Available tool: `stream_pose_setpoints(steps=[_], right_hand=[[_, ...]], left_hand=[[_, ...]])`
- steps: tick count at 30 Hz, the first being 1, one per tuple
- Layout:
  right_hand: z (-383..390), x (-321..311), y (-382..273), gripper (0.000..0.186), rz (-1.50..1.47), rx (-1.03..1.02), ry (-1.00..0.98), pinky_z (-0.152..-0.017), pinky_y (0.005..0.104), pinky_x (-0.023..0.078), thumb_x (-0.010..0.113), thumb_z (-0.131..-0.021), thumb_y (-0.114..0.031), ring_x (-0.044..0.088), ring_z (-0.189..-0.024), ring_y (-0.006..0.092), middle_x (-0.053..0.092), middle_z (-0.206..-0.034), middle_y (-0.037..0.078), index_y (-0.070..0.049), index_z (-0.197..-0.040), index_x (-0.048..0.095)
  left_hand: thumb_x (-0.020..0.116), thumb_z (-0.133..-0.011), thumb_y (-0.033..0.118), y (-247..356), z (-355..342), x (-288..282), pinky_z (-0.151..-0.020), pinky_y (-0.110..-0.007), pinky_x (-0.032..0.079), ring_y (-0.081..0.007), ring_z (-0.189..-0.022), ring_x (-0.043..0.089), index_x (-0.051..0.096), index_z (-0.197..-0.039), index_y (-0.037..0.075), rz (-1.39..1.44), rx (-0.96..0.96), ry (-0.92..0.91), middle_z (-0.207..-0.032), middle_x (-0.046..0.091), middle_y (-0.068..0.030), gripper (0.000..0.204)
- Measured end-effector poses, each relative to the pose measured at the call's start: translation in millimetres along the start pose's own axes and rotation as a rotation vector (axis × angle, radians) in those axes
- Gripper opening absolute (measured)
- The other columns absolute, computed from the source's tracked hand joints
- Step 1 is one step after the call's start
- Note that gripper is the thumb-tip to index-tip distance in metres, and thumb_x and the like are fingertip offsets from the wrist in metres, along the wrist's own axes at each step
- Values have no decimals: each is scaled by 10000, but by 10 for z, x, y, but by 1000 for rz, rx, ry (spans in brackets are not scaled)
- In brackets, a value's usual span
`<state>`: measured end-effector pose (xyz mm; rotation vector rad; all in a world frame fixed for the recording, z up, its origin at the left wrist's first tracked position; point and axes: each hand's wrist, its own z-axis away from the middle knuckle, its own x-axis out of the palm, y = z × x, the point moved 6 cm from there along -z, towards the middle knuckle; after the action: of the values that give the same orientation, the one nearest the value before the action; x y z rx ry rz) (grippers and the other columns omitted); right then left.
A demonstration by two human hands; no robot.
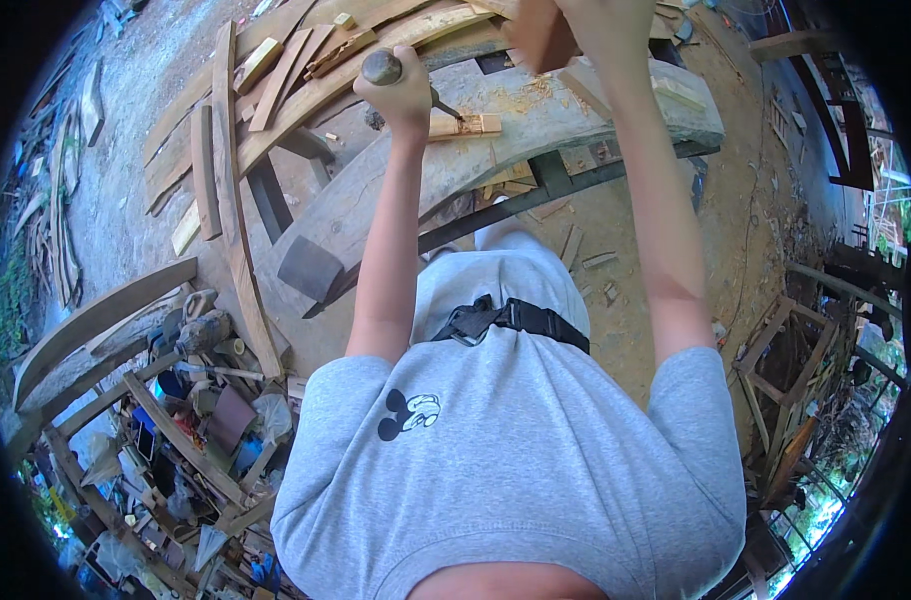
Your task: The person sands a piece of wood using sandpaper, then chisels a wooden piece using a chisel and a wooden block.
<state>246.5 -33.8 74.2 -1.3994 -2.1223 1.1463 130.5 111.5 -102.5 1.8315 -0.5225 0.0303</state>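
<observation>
My left hand (406,98) is closed around a chisel (382,67) with a rounded wooden handle. Its dark blade slants down to the right, its tip at a notch in a small pale wood piece (484,124). That piece lies on a thick, weathered bench plank (376,190). Up at the top edge of the picture, my right hand (608,15) grips a reddish-brown wooden mallet (544,36), blurred and raised to the right of the chisel. The fingers of that hand are partly cut off by the frame.
Boards and offcuts (286,80) are piled beyond the bench to the left, and a long slat (234,200) stretches toward me. Shavings (536,95) lie on the bench. A cluttered rack (191,430) is at lower left, a wooden frame (788,345) at right.
</observation>
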Motion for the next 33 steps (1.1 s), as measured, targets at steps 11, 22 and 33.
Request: stream_pose_setpoints(steps=[11, 22, 33], right_hand=[[228, -317, 346, 399, 217, 139, -12, -702, 356, 466, 619, -639, -25, 576, -817, 236, 572, -870, 121, -1, -1026, 523], [1598, -936, 1306, 517, 608, 637, -223, -800, 366, 446, 648, -603, -104, 565, -951, 325, 595, -994, 175, -72, -1105, 530], [1902, -938, 1525, 536, 445, 669, -139, -788, 327, 446, 640, -580, -69, 588, -896, 248, 598, -949, 159, 12, -1093, 505]], left_hand=[[489, -798, -14, 155, -60, -11, -336, -215, 280, -70, -388, 380, 395, -640, 44, 175, -109, 17, -506, 420, -11, 193], [484, -832, 17, 369, -49, -132, -323, -219, 296, -74, -350, 375, 427, -639, 27, 141, -135, 56, -454, 424, -21, 201], [446, -805, -4, 398, -14, -31, -332, -222, 266, -78, -346, 331, 375, -541, 55, 122, -125, 75, -470, 385, -13, 280]])
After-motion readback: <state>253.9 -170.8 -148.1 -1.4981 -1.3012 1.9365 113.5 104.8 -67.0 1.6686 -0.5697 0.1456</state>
